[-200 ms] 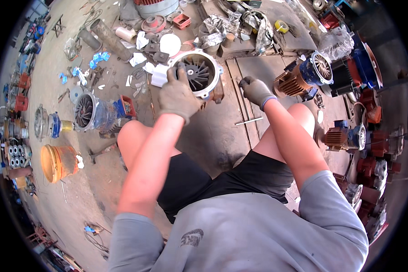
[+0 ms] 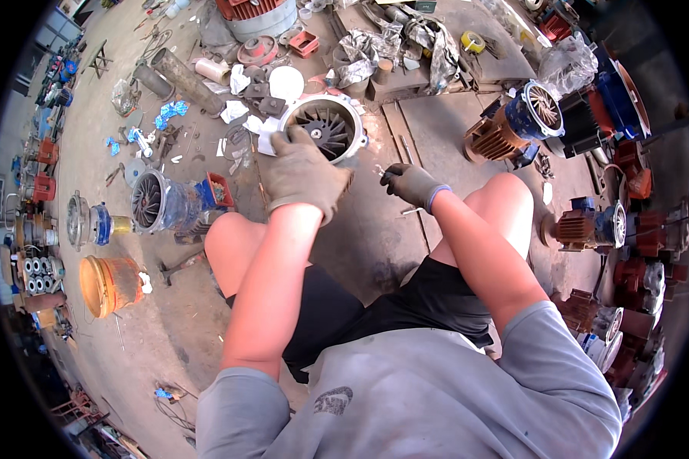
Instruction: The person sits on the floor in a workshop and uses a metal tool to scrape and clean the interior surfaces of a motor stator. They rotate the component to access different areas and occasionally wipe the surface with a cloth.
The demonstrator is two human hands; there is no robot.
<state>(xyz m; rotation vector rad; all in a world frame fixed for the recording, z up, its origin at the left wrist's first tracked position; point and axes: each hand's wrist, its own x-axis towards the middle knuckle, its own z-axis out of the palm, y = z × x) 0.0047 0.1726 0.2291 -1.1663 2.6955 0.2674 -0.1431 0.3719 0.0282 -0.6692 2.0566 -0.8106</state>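
An electric motor point(image 2: 357, 122) stands on the floor in front of me with its open end up. Its round light rim surrounds a dark fan wheel point(image 2: 333, 136) with radial blades. My gloved left hand point(image 2: 305, 172) grips the near left side of the rim, its fingertips over the edge beside the fan. To the right of the motor and apart from it, my gloved right hand point(image 2: 415, 186) is closed in a pinch. A tiny shiny piece point(image 2: 380, 170) shows at those fingertips, too small to name.
Two blue-and-brown motors point(image 2: 505, 126) point(image 2: 586, 226) stand to my right. A blue motor point(image 2: 161, 200) lies left of my knee, near an orange bucket point(image 2: 109, 284). Crumpled plastic point(image 2: 360, 53), white paper point(image 2: 233, 111) and a thin rod point(image 2: 406, 149) lie beyond.
My right hand has come off the floor by the rod and moved left, nearer to me, with a small shiny piece now showing at its fingertips. The left hand stays at the motor's rim.
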